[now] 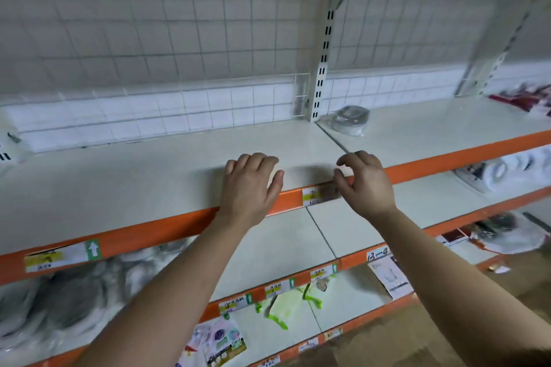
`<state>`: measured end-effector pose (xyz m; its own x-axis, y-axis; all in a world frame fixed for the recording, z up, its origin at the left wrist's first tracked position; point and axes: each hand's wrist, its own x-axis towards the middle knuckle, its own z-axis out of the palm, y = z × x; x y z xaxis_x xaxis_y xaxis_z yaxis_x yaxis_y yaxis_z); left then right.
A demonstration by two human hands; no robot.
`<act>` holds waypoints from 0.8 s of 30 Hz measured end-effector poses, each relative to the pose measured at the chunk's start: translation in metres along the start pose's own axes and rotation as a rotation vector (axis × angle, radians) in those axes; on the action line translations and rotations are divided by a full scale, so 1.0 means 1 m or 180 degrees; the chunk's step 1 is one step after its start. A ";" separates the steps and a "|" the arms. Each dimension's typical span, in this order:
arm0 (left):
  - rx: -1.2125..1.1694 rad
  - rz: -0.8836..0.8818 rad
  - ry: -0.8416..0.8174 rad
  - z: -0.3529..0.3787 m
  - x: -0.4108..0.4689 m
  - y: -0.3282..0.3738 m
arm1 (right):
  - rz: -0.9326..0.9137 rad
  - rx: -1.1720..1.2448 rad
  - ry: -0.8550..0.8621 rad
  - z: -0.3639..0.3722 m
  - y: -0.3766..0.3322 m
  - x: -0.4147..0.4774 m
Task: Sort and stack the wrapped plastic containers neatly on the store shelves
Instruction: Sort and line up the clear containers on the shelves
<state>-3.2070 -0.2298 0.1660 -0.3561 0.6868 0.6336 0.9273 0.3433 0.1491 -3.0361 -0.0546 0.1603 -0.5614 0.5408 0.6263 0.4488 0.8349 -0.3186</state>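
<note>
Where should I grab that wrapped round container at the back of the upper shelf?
Grip the wrapped container across its round side wall, right hand coming from the front right: the upright post crowds its left, the wire grid stands behind, and loose wrap alone would likely slip.

Soft, even overhead light, faint shadows under the hands on the shelf [167, 176], motion blur and wide-angle bending toward the edges.
</note>
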 end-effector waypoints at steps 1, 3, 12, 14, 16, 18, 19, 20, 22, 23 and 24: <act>0.0040 -0.0106 -0.0065 0.010 0.011 0.003 | 0.0049 -0.0001 -0.0022 0.000 0.011 0.013; 0.0092 -0.0313 -0.0218 0.027 0.024 0.006 | 0.0191 -0.0020 -0.0092 0.002 0.030 0.036; 0.0675 -0.0653 -0.0367 0.056 0.027 0.007 | 0.0389 -0.0462 -0.0894 0.033 0.095 0.125; 0.0646 -0.0697 -0.0331 0.058 0.028 0.006 | 0.0455 -0.0559 -0.1087 0.044 0.105 0.141; 0.0590 -0.0738 -0.0266 0.059 0.029 0.005 | 0.0502 -0.0639 -0.1206 0.053 0.111 0.157; 0.0527 -0.0759 -0.0197 0.060 0.028 0.005 | 0.0582 -0.0677 -0.1332 0.062 0.117 0.171; 0.0505 -0.0771 -0.0169 0.060 0.028 0.005 | 0.0657 -0.0679 -0.1432 0.067 0.120 0.178; 0.0487 -0.0780 -0.0143 0.060 0.028 0.004 | 0.0754 -0.0686 -0.1568 0.071 0.122 0.183; 0.0443 -0.0790 -0.0100 0.059 0.028 0.005 | 0.0904 -0.0661 -0.1782 0.081 0.123 0.187; 0.0429 -0.0789 -0.0079 0.059 0.028 0.005 | 0.0947 -0.0605 -0.1744 0.086 0.122 0.187; 0.0425 -0.0783 -0.0063 0.059 0.028 0.005 | 0.0997 -0.0523 -0.1588 0.090 0.119 0.184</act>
<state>-3.2190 -0.1712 0.1395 -0.5719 0.5843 0.5757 0.7899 0.5817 0.1942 -3.1483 0.1533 0.1736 -0.6255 0.7738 0.0994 0.7243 0.6233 -0.2949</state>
